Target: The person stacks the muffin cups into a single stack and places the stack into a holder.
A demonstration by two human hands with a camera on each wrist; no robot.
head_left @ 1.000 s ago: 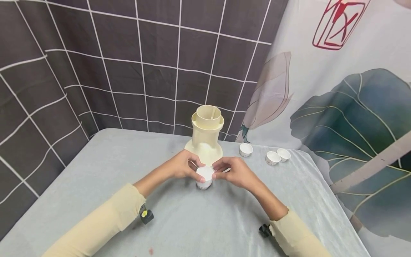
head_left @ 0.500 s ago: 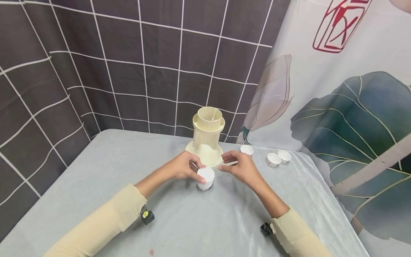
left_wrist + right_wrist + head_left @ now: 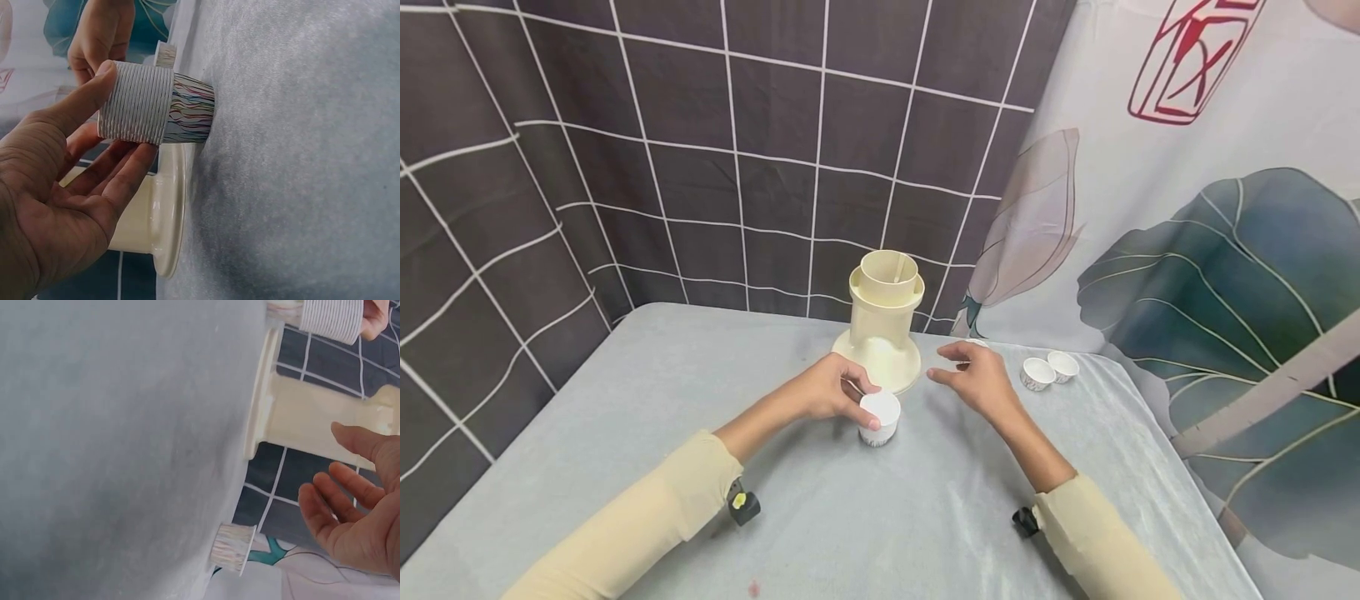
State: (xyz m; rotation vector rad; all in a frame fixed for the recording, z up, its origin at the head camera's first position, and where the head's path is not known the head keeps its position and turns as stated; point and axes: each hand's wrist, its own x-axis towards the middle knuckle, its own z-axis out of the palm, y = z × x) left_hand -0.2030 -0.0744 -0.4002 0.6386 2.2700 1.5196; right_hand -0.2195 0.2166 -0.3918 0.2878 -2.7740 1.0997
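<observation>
My left hand (image 3: 838, 390) holds an upright stack of white paper baking cups (image 3: 880, 417) between thumb and fingers. In the left wrist view many rims show nested close together, and the lowest cup (image 3: 190, 109) has thin coloured wavy lines and stands on the cloth. My right hand (image 3: 977, 379) is apart from the stack, to its right, fingers loosely bent and holding nothing. Just behind that hand is a single baking cup (image 3: 976, 342), mostly hidden in the head view; the right wrist view shows this single cup (image 3: 232, 549) upright on the table.
A cream plastic stand (image 3: 883, 321) with a wide round base and a tubular top is right behind the stack. Two more baking cups (image 3: 1037, 372) sit side by side at the right rear. Grey cloth covers the table (image 3: 865, 533); patterned curtains hang behind it.
My right hand has left the stack's rim and moved right, now covering most of the single cup. My left hand has kept its hold on the stack.
</observation>
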